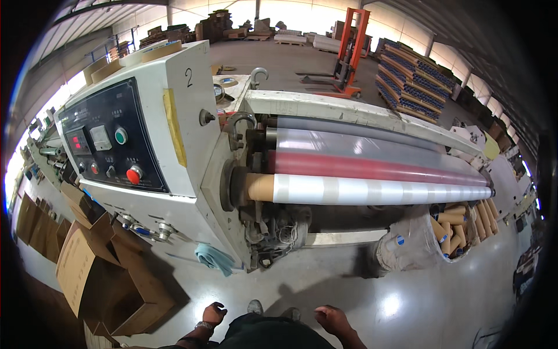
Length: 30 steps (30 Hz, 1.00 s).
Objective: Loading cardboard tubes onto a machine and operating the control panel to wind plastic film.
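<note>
Both my hands hang low over the grey floor, on either side of my body and well short of the machine. My left hand (215, 314), with a watch at its wrist, has loosely bent fingers slightly apart and nothing visible in it. On the other side, my right hand (332, 319) is half curled and looks bare too. In front of me a roll of white banded film (372, 191) sits on a brown cardboard core (259, 188) in the roller machine. Behind it run a red roller (349, 164) and a wide sheet of clear film (354, 142).
A control panel (113, 139) with buttons fills the machine's left cabinet. Beside that cabinet stands an open cardboard box (87, 273); a blue cloth (214, 259) hangs there. Cardboard cores (453, 230) lie at the right. An orange lift truck (351, 52) and stacked tubes (412, 81) stand behind.
</note>
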### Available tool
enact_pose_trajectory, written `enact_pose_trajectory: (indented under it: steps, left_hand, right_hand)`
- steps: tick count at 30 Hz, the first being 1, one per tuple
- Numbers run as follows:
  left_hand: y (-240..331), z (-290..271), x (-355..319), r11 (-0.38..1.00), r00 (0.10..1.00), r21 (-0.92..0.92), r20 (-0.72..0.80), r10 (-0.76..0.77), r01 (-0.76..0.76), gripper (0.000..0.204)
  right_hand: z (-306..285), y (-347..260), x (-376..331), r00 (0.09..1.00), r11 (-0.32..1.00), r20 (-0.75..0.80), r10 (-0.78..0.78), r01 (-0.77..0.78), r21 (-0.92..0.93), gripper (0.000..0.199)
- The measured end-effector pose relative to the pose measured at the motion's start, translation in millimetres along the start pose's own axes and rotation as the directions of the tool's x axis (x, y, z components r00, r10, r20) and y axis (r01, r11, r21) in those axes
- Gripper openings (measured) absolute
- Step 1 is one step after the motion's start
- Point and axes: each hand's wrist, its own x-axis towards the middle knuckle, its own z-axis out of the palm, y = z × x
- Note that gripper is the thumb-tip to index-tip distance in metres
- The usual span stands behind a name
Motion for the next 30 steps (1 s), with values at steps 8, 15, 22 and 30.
enact_pose_trajectory:
  steps: [8, 15, 22, 30]
  left_hand:
    - [-18, -27, 34, 0.997, 1.000, -0.066, 0.010, 0.028, -0.027, 0.031]
    - [-36, -29, 45, 0.995, 0.994, -0.056, 0.082, -0.078, 0.083, 0.034]
    - [-53, -21, 55, 0.995, 0.997, -0.102, 0.077, 0.000, 0.008, 0.035]
    - [-107, -4, 92, 0.986, 0.989, -0.160, 0.131, 0.072, -0.050, 0.025]
  right_hand:
    - [15, -33, 17, 0.993, 0.994, 0.060, 0.105, -0.104, -0.018, 0.021]
    - [26, -50, 20, 0.975, 0.979, 0.086, 0.202, -0.203, -0.007, 0.027]
    - [36, -45, 25, 0.972, 0.976, 0.110, 0.207, -0.197, -0.097, 0.028]
    - [43, -43, 26, 0.973, 0.985, 0.149, 0.173, -0.169, -0.037, 0.025]
